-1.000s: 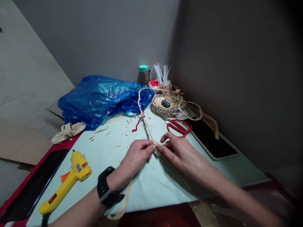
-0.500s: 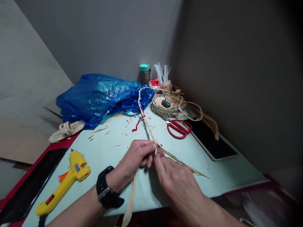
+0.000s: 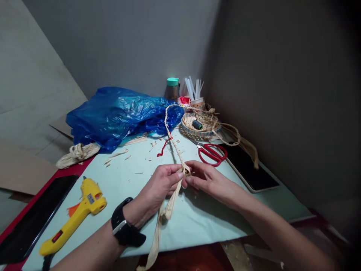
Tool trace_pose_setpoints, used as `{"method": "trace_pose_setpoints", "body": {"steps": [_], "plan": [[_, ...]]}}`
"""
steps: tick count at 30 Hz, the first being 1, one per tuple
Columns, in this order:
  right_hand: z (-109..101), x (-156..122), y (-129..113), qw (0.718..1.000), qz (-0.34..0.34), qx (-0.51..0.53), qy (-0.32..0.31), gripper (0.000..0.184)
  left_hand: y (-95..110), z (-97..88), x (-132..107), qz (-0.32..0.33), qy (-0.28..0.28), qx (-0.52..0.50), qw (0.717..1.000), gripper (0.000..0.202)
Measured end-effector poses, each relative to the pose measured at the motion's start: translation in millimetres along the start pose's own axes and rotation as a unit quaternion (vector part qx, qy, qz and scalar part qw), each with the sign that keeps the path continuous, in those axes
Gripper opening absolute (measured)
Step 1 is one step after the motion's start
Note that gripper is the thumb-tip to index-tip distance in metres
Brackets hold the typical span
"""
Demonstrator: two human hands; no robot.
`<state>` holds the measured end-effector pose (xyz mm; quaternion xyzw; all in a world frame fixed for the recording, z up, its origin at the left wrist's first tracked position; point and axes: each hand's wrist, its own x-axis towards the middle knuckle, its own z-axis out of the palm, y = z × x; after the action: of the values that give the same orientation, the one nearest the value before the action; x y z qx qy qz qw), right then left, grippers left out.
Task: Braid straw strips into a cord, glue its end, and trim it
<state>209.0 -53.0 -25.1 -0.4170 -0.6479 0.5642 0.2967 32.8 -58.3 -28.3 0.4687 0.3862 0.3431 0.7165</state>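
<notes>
A braided cord (image 3: 176, 149) of pale dried husk runs from the basket area down to my hands. My left hand (image 3: 161, 184), with a black watch on its wrist, pinches the cord's working end between thumb and fingers. At the right of that end, my right hand (image 3: 210, 180) has its thumb and fingertips closed about a husk strand (image 3: 188, 170), partly hidden by the fingers. One flat strand (image 3: 174, 199) hangs toward me over the left fingers, and a longer strip (image 3: 154, 246) trails past the table's front edge.
On the left lie a yellow glue gun (image 3: 81, 214) and a black tray-like object (image 3: 36, 220). Behind are a blue plastic bag (image 3: 121, 116) and a husk bundle (image 3: 77, 155). To the right are red-handled scissors (image 3: 213, 154), a woven basket (image 3: 197, 131) holding a thread spool (image 3: 197, 124), and a tablet (image 3: 251, 169).
My right hand has moved up and turned, its fingers now at the right of the braid's end. The strand that pointed right now lies toward me across the left fingers.
</notes>
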Motion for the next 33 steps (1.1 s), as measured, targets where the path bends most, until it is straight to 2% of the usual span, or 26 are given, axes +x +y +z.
{"method": "trace_pose_setpoints", "body": {"steps": [2,4,10,13,15,17,19,21,24,26,28,31,33], "plan": [[4.4,3.0,3.3,0.999,0.02,0.049,-0.011,0.029,-1.7,0.4,-0.4,0.005,-0.013,-0.002,1.0,0.015],[8.1,2.7,5.8,0.996,0.034,0.076,0.004,0.029,-2.8,2.2,-1.6,0.011,-0.02,-0.003,1.0,0.014],[12.0,-0.7,9.2,0.99,0.068,0.118,0.046,0.039,-2.3,8.0,-4.7,-0.003,0.019,0.018,1.0,0.02],[12.2,-0.2,9.7,0.993,0.064,0.09,0.035,0.028,-2.4,9.0,-4.5,-0.007,0.043,0.076,0.996,0.016],[11.9,0.1,10.7,0.996,0.058,0.072,0.012,0.033,-2.7,8.9,-5.1,0.007,0.065,0.148,0.987,0.014],[11.4,0.1,12.7,0.997,0.044,0.054,0.018,0.038,-1.6,8.4,-7.0,0.034,0.079,0.23,0.969,0.009],[10.9,-0.2,15.7,0.998,0.02,0.03,0.061,0.036,2.4,7.6,-9.5,0.061,0.091,0.318,0.942,0.003],[10.4,-0.6,18.7,0.996,0.0,0.004,0.094,0.036,9.1,7.2,-11.9,0.075,0.1,0.386,0.914,0.01],[10.5,-1.3,21.0,0.994,-0.015,-0.016,0.104,0.035,19.0,9.1,-14.5,0.074,0.1,0.414,0.902,0.021],[10.9,-1.8,21.0,0.993,-0.022,-0.025,0.109,0.031,21.3,13.0,-16.4,0.087,0.08,0.42,0.9,0.024],[11.0,-2.3,20.5,0.993,-0.025,-0.025,0.112,0.027,18.8,18.0,-19.0,0.113,0.056,0.452,0.883,0.023],[10.1,-3.2,19.5,0.994,-0.03,-0.008,0.107,0.025,7.5,23.8,-22.4,0.153,0.032,0.539,0.828,0.02],[9.2,-4.1,17.6,0.995,-0.032,0.008,0.095,0.026,-2.4,25.2,-22.8,0.194,0.022,0.606,0.771,0.021]]}}
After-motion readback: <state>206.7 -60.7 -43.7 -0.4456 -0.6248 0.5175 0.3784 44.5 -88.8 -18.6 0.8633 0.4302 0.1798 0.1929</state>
